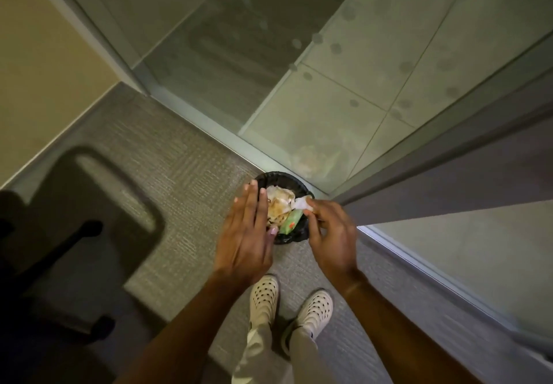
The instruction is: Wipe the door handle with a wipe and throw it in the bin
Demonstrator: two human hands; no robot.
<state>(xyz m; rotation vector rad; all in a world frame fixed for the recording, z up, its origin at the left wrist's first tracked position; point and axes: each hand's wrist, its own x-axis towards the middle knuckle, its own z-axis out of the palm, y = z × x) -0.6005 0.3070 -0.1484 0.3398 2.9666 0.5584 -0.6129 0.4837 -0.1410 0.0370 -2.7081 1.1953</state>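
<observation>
I look straight down at a small black-lined bin [270, 178] on grey carpet, standing against a glass wall. Crumpled paper and a green packet lie inside it. My right hand [332, 237] pinches a crumpled white wipe [300, 203] at its fingertips, right above the bin's right rim. My left hand [247, 232] hovers flat over the bin's left side, fingers straight and together, holding nothing. No door handle is in view.
A dark office chair [89, 204] with a wheeled base stands to the left. A glass partition [299, 84] runs behind the bin, and a door edge [449, 180] juts in from the right. My feet in white perforated shoes [263, 297] stand just behind the bin.
</observation>
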